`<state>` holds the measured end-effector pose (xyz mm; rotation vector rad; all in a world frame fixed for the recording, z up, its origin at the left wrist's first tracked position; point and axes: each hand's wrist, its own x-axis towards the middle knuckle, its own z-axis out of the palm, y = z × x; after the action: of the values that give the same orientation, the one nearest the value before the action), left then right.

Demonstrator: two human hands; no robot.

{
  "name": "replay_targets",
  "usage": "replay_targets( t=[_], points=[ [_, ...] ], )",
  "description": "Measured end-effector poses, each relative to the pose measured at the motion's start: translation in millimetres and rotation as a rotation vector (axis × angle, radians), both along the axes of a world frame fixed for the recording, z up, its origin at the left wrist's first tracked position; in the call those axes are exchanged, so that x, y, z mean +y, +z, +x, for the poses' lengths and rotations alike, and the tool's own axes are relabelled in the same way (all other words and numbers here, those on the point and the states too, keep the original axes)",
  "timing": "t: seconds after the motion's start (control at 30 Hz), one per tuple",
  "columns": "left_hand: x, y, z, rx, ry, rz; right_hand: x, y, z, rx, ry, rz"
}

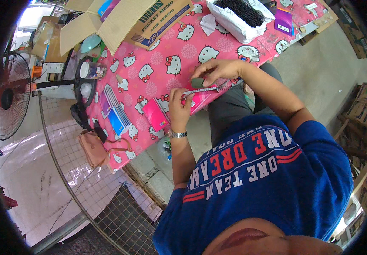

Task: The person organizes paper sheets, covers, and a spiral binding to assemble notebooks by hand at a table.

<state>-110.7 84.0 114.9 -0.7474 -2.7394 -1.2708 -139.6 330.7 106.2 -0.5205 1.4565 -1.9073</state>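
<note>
A pink spiral notebook (pixel 199 100) lies at the near edge of the table, with a white strip of page edge and a row of coil along its far side. My left hand (pixel 178 111), wearing a metal watch, grips its left end between thumb and fingers. Over the coil side, my right hand (pixel 225 70) pinches a small dark green block-like piece (pixel 197 83); its exact kind is unclear. Thin dark coil (pixel 225 88) shows beneath the right hand. Another pink notebook (pixel 156 114) lies flat just left of my left hand.
A pink patterned cloth (pixel 189 52) covers the table. Fanned blue and purple notebooks (pixel 117 117) lie left. An open carton (pixel 128 23) stands at the back; right of it are a white bag (pixel 245 34) of black coils and purple notebooks (pixel 283 21). A tan handbag (pixel 93 148) sits near a fan (pixel 7 98).
</note>
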Motion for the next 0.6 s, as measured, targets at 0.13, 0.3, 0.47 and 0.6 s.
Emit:
replay_targets(
  t=[0.13,0.3,0.47,0.6],
  points=[
    [3.1,4.1,-1.1,-0.001,-0.018,0.006,-0.9,-4.1,-7.1,0.192,0.037,-0.045],
    [-7.1,-1.9,-1.2,-0.017,-0.023,-0.004,-6.1,4.1,-11.4,0.111,0.068,-0.081],
    [-8.8,-1.1,0.2,-0.040,-0.035,0.025,-13.5,7.3,-12.3,0.160,0.118,0.010],
    [-9.4,-1.8,0.8,-0.135,0.021,0.054,-13.9,-3.5,-13.6,0.096,0.095,-0.091]
  ],
)
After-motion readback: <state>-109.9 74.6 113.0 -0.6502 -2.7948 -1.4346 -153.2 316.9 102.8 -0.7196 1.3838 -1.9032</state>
